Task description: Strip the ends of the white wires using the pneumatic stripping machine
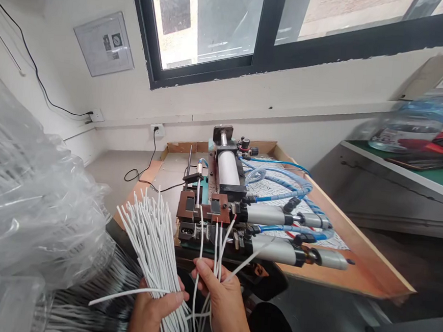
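Note:
My left hand [156, 312] is wrapped round a thick bundle of white cables [152, 242], whose ends fan out up and to the left. One cable sticks out sideways across the thumb. Just to the right, my right hand [220, 301] pinches several loose white cables [218, 242]; a few of their tips look reddish. Those tips stand in front of a pneumatic machine [205, 208] with brown blocks and silver cylinders [266, 214]. The lower ends of the cables run down between both hands.
A wooden-edged tray [356, 248] surrounds the machine, with blue air hoses [281, 183] on its right. Clear plastic bags [31, 192] and more cable bundles [88, 299] fill the left. A green-topped shelf [435, 172] stands at right.

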`<action>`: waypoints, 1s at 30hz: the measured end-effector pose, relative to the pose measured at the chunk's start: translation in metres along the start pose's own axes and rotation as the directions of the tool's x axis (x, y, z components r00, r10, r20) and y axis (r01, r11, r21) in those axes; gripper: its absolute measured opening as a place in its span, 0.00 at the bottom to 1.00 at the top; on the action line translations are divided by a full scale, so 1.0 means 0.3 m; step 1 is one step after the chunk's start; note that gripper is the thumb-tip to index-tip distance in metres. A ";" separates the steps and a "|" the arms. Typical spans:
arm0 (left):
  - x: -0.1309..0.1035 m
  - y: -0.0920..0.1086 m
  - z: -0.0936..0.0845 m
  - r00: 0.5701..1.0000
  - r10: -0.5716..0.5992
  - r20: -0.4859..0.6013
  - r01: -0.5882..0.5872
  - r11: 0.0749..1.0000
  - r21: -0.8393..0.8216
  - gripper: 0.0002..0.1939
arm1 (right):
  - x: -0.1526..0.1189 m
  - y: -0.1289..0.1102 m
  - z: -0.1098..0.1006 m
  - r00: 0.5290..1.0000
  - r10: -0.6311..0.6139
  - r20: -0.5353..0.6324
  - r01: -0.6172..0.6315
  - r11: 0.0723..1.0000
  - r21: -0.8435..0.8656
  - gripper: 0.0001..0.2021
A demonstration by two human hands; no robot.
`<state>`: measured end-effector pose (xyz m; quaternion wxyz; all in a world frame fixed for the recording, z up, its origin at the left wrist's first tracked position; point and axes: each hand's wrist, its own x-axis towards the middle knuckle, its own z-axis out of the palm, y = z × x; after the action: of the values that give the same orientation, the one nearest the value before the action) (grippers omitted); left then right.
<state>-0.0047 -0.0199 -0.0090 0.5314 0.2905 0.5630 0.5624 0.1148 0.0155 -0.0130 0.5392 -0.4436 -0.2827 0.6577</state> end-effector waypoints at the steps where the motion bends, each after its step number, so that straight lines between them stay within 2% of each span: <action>1: 0.001 -0.001 -0.001 1.000 -0.003 0.011 0.004 1.000 -0.021 0.09 | 0.001 0.002 0.000 1.000 0.002 0.002 -0.002 1.000 0.003 0.12; 7: 0.007 -0.002 -0.006 1.000 0.003 0.022 -0.001 0.995 -0.097 0.09 | -0.001 0.005 0.008 1.000 0.023 -0.012 -0.022 0.999 0.024 0.13; 17: 0.014 -0.007 -0.018 1.000 0.018 -0.016 -0.018 0.999 -0.039 0.07 | 0.024 -0.007 0.022 0.996 0.087 0.030 -0.087 0.996 0.019 0.13; 21: 0.007 0.001 -0.018 0.998 0.059 -0.018 -0.059 0.998 -0.036 0.10 | 0.034 -0.005 0.014 0.992 0.051 0.111 -0.046 0.998 -0.045 0.14; 26: 0.006 0.026 -0.028 0.998 0.056 0.018 -0.053 0.988 -0.147 0.18 | 0.032 0.010 -0.042 0.981 -0.006 0.196 0.043 0.981 -0.189 0.15; 28: 0.010 0.037 -0.034 0.998 0.055 0.009 -0.053 0.985 -0.163 0.18 | 0.011 0.024 -0.075 0.950 0.058 0.307 0.019 0.971 -0.240 0.16; 30: 0.011 0.044 -0.038 0.998 0.060 -0.010 -0.061 0.985 -0.163 0.18 | -0.021 0.042 -0.105 0.887 0.155 0.434 -0.038 0.963 -0.266 0.17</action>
<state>-0.0198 -0.0180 0.0002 0.5348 0.2617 0.5074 0.6229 0.1371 0.0030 -0.0359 0.3649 -0.3568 -0.4582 0.7278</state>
